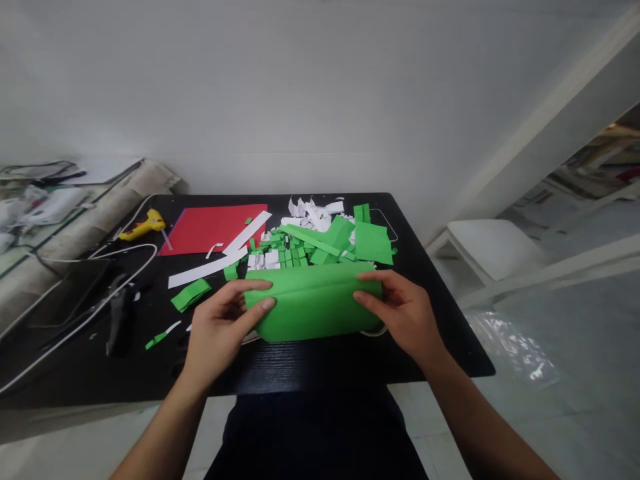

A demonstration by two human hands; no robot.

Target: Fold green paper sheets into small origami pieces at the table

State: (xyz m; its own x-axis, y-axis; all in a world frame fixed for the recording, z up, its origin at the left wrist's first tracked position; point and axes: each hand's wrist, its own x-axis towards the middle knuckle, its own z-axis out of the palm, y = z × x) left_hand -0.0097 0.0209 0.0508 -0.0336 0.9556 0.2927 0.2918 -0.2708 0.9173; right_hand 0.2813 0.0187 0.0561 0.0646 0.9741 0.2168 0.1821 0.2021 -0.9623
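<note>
A sheet of green paper [313,313] is held up over the front of the black table, with a crease or fold running along its length. My left hand [225,327] pinches its left end between thumb and fingers. At the opposite end, my right hand [400,310] grips the sheet the same way. Just behind it lies a heap of cut green paper pieces [335,237] and torn white paper scraps [313,215]. The sheet hides part of that heap and of a pale looped thing beneath it.
Red paper [215,227] and white strips [205,269] lie at the back left. Further left are a yellow glue gun [145,227], a white cable [127,280] and a dark tool [120,313]. A white stool [493,247] stands right of the black table [280,370].
</note>
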